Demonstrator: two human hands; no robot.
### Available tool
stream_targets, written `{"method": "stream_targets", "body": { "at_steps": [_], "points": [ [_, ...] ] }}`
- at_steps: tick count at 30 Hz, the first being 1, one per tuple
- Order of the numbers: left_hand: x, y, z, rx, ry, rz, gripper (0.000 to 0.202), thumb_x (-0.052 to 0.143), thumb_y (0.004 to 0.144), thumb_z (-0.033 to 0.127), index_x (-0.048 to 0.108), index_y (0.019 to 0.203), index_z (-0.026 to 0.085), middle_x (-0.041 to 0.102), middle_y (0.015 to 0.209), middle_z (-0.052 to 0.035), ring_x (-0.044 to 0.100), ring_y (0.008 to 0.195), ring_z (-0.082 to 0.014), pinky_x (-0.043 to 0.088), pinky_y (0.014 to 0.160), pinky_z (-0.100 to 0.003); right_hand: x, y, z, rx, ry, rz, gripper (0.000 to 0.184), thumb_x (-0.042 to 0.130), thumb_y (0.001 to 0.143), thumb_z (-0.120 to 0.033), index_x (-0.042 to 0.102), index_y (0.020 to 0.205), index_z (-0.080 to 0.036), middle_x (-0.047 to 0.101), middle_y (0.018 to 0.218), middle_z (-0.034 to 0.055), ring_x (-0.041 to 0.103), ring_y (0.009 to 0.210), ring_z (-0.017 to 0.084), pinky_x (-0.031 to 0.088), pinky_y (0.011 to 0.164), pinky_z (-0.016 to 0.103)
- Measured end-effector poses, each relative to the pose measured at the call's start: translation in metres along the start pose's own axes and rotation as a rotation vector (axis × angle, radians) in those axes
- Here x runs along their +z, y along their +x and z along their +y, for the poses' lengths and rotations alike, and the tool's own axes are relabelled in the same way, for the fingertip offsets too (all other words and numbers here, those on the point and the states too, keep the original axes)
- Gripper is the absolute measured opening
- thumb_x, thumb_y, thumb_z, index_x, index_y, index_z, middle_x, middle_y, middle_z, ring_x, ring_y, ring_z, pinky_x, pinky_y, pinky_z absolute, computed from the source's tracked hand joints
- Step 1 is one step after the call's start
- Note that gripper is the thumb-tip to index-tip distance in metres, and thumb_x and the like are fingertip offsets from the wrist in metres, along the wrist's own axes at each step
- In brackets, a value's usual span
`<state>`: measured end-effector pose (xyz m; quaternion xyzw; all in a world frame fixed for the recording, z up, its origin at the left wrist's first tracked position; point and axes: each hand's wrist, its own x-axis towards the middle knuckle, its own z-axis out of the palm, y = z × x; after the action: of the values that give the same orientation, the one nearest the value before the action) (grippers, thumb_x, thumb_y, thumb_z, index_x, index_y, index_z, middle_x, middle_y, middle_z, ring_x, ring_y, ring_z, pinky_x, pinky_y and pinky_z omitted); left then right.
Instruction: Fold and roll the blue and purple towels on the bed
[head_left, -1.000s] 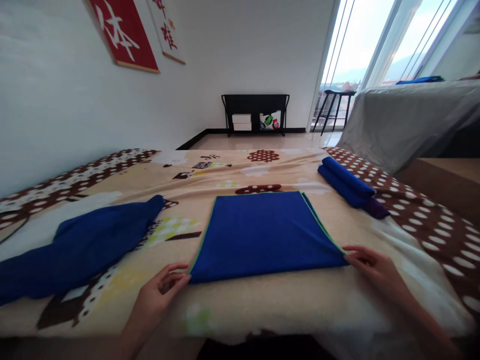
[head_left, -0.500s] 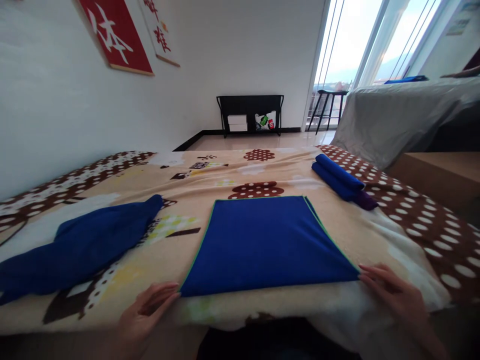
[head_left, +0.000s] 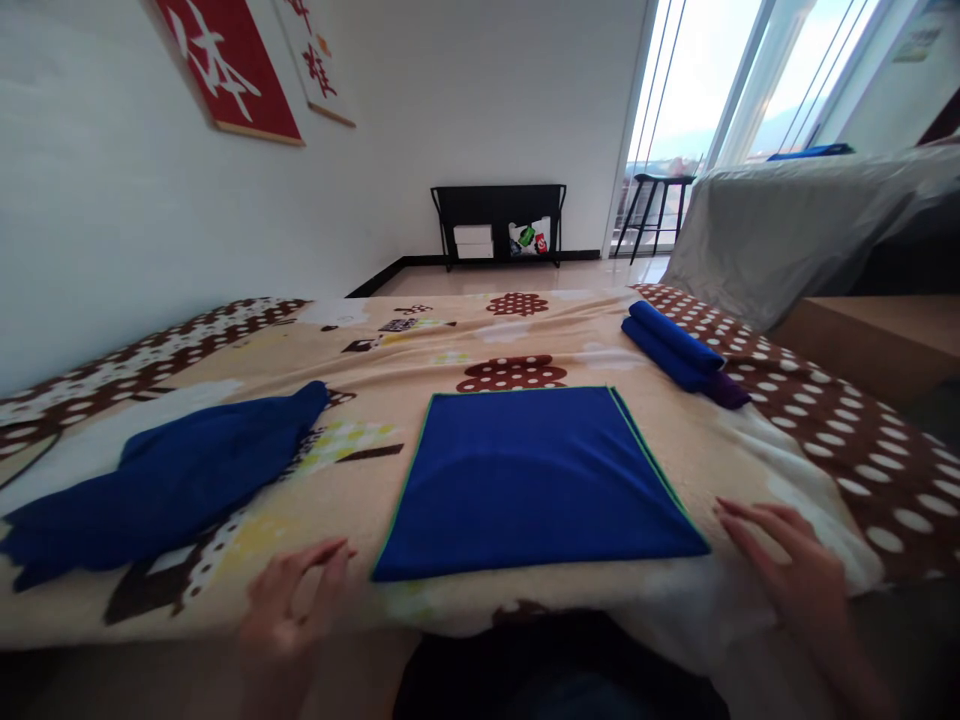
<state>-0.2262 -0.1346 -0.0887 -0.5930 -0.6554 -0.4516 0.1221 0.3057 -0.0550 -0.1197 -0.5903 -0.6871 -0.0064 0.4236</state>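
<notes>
A blue cloth (head_left: 532, 480) with green edging lies folded into a flat four-sided shape on the patterned blanket, its folded near edge facing me. Just off its near left corner is my left hand (head_left: 296, 595), thumb and fingers curved with a gap between them and nothing held. Beyond the near right corner, my right hand (head_left: 787, 560) also holds nothing, its fingers loosely bent and apart from the cloth. To the left lies a crumpled blue cloth (head_left: 180, 480). Rolled or folded blue cloth (head_left: 671, 345) rests at the far right, with a dark purple piece (head_left: 726, 390) at its near end.
The blanket (head_left: 360, 375) has brown polka-dot borders and covers the surface before me. Past it stand a black rack (head_left: 499, 208) with white boxes and a bag, a black stool (head_left: 660, 200) by the window, and a piece draped in grey sheeting (head_left: 787, 220).
Both hands have let go of the blue cloth's near corners and moved slightly outward from it. The cloth now lies flatter, its right side less pulled.
</notes>
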Motion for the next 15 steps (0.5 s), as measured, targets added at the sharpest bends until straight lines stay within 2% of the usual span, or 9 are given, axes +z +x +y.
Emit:
{"method": "stream_targets", "body": {
  "at_steps": [1,2,4,5,7,8,9,11,15],
  "points": [
    [0.009,0.011,0.021,0.033,0.035,0.008,0.020,0.056,0.092,0.038,0.067,0.100,0.025,0.073,0.088,-0.0033,0.067,0.088,-0.0245,0.050,0.093,-0.047,0.007,0.012,-0.022,-0.038,-0.033,0.017,0.038,0.053,0.091,-0.055,0.072,0.109,-0.026,0.071,0.104,0.0047,0.064,0.100,0.024,0.051,0.094,0.044],
    [0.023,0.021,0.044,0.093,0.042,-0.058,0.022,0.050,0.095,0.034,0.066,0.104,0.024,0.073,0.096,-0.0045,0.067,0.094,-0.0246,0.049,0.095,-0.047,0.019,0.023,-0.047,-0.108,-0.037,-0.016,0.037,0.051,0.094,-0.051,0.069,0.114,-0.026,0.071,0.111,0.0048,0.063,0.105,0.024,0.048,0.099,0.044],
    [0.062,0.037,0.088,0.223,0.026,-0.253,0.029,0.044,0.096,0.029,0.063,0.118,0.025,0.070,0.119,-0.0042,0.063,0.113,-0.0210,0.048,0.099,-0.039,0.051,0.040,-0.101,-0.238,-0.047,-0.145,0.041,0.048,0.097,-0.045,0.061,0.129,-0.024,0.062,0.132,0.0056,0.058,0.121,0.023,0.044,0.106,0.044],
    [0.084,0.042,0.107,0.292,0.064,-0.422,0.038,0.040,0.097,0.025,0.055,0.132,0.023,0.060,0.138,-0.0059,0.055,0.127,-0.0198,0.045,0.105,-0.038,0.070,0.045,-0.125,-0.304,-0.052,-0.243,0.045,0.045,0.098,-0.042,0.054,0.138,-0.023,0.054,0.143,0.0059,0.052,0.129,0.023,0.043,0.108,0.043],
    [0.122,0.045,0.128,0.352,0.099,-0.570,0.047,0.041,0.097,0.025,0.045,0.144,0.023,0.045,0.152,-0.0046,0.042,0.140,-0.0188,0.040,0.111,-0.038,0.100,0.047,-0.155,-0.377,-0.090,-0.409,0.050,0.040,0.100,-0.039,0.044,0.147,-0.023,0.041,0.153,0.0063,0.042,0.139,0.023,0.040,0.111,0.043],
    [0.133,0.043,0.130,0.361,0.119,-0.613,0.049,0.041,0.098,0.029,0.042,0.146,0.025,0.041,0.155,-0.0037,0.038,0.143,-0.0193,0.038,0.113,-0.040,0.110,0.044,-0.158,-0.390,-0.116,-0.468,0.051,0.038,0.101,-0.039,0.041,0.149,-0.024,0.038,0.155,0.0058,0.038,0.142,0.022,0.038,0.112,0.044],
    [0.138,0.039,0.125,0.354,0.133,-0.625,0.049,0.042,0.098,0.034,0.042,0.147,0.027,0.041,0.155,-0.0027,0.038,0.143,-0.0204,0.037,0.114,-0.043,0.114,0.039,-0.152,-0.384,-0.148,-0.499,0.052,0.036,0.101,-0.042,0.039,0.150,-0.025,0.036,0.156,0.0050,0.037,0.143,0.022,0.037,0.114,0.045],
    [0.126,0.026,0.099,0.317,0.173,-0.637,0.049,0.041,0.099,0.040,0.041,0.147,0.029,0.042,0.154,-0.0028,0.039,0.143,-0.0235,0.034,0.114,-0.049,0.106,0.025,-0.118,-0.339,-0.219,-0.490,0.056,0.035,0.101,-0.049,0.035,0.152,-0.028,0.034,0.157,0.0030,0.035,0.144,0.022,0.033,0.116,0.047],
    [0.067,0.002,0.038,0.223,0.340,-0.611,0.051,0.037,0.099,0.040,0.036,0.149,0.031,0.041,0.154,-0.0032,0.040,0.142,-0.0256,0.031,0.113,-0.057,0.060,-0.001,-0.039,-0.207,-0.346,-0.343,0.067,0.033,0.098,-0.061,0.028,0.155,-0.027,0.034,0.156,0.0039,0.034,0.144,0.024,0.027,0.118,0.051]
  ]
}}
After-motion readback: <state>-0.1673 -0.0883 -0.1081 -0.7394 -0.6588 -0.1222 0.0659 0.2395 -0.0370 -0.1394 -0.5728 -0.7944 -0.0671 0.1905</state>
